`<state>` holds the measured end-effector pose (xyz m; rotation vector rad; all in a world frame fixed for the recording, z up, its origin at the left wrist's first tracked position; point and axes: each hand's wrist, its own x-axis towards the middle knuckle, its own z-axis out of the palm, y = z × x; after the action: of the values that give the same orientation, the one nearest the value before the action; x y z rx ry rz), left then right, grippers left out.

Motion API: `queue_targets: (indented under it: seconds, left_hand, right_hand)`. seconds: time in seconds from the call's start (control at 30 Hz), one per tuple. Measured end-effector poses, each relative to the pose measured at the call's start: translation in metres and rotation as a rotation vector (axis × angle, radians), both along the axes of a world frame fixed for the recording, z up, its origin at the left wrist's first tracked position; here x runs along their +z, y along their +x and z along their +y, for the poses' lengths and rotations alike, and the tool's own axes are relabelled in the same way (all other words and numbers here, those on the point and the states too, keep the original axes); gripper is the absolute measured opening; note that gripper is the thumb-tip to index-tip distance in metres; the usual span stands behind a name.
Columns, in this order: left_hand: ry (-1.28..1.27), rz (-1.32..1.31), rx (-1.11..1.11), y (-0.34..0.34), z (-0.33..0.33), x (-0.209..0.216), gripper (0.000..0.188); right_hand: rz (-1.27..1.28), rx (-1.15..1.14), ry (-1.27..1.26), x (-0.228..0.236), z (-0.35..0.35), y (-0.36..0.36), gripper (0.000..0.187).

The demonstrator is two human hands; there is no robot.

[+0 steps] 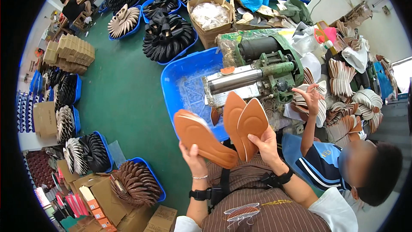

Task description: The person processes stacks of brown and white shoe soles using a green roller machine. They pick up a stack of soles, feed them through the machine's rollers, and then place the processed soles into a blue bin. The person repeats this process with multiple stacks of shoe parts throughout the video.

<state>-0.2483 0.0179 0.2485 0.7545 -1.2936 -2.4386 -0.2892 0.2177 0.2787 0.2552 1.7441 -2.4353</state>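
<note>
My left hand (193,160) is closed around a thick stack of tan shoe insoles (195,136), tilted with its pointed end toward my chest. In my right hand (266,147), two fanned tan insoles (252,120) are pinched near the heel end, pointed toes up. Both hands are in front of my brown striped apron (274,208). Just beyond them stands a green machine with a shiny metal roller (236,80). A single brown insole (215,116) shows at its near-left edge. How many insoles the left stack contains cannot be made out.
A large blue bin (175,74) stands left of the machine. At right, a seated person in a blue shirt (324,163) reaches a hand (312,99) beside the machine. Insole piles (341,77) lie beyond. Blue baskets of shoe parts (165,38) and cardboard boxes (96,191) stand around the green floor.
</note>
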Motion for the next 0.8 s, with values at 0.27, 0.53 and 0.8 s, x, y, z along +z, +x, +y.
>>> queue_targets:
  seconds: [0.27, 0.53, 0.8]
  left_hand:
    - [0.168, -0.06, 0.074, 0.016, -0.031, -0.005, 0.051]
    - [0.071, 0.019, -0.045, 0.016, -0.009, -0.009, 0.057]
    - [-0.279, -0.036, -0.064, 0.0, 0.012, -0.001, 0.071]
  right_hand:
    - [0.081, 0.036, -0.035, -0.029, -0.007, -0.074, 0.042]
    - [-0.14, 0.085, 0.182, -0.059, -0.005, -0.069, 0.03]
    - [0.216, 0.536, 0.657, 0.036, -0.039, -0.024, 0.07]
